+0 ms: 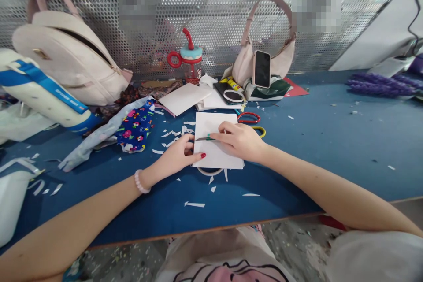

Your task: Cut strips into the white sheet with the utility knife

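A stack of white paper [214,158] lies in front of me, partly over a ring-shaped thing [211,171] that shows below its lower edge. My left hand [178,154] grips its left edge, thumb on top and fingers at the side. In my right hand [243,141] is a thin, pointed blade [202,139] with green near the fingertips. This blade lies across the paper, its tip at the left edge close to my left fingers; my palm hides its other end. Red scissor handles [249,117] and a yellow handle loop [261,131] stick out behind my right hand.
White paper scraps [194,205] litter the blue table [317,141]. Along the back are a backpack [72,61], a red-handled cup [191,59], a handbag [280,59], a phone [262,68] and a white card [185,98]. A patterned cloth [135,128] lies left; purple flowers [383,85] lie right.
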Motion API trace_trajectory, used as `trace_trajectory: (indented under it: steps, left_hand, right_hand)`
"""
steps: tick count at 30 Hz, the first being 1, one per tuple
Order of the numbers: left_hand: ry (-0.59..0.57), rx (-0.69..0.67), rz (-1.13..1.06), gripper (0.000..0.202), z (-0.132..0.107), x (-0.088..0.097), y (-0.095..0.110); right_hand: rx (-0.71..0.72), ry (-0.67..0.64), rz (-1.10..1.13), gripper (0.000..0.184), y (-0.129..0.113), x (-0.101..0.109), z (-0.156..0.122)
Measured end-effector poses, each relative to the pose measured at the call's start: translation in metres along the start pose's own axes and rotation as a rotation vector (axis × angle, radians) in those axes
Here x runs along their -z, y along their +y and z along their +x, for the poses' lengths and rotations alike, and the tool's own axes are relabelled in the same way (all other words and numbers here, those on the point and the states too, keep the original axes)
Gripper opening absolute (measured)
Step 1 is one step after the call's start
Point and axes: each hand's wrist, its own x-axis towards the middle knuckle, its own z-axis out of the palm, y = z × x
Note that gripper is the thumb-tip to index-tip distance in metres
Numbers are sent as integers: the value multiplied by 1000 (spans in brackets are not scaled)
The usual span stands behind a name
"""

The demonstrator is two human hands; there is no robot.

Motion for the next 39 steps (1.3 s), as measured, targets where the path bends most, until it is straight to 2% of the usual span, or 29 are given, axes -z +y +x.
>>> trace_trajectory:
  steps: [23, 31, 39]
  left_hand:
    - [-27, -4, 17, 31, 0, 1, -1]
    - [-18, 2, 40, 33, 0, 0, -1]
    - [-18, 6, 59, 32, 0, 0, 0]
  right_hand:
    - [32, 27, 49, 43, 4, 0, -2]
    - [-8, 33, 9, 43, 3, -3, -1]
    - [13, 5, -19, 43, 0, -1, 0]
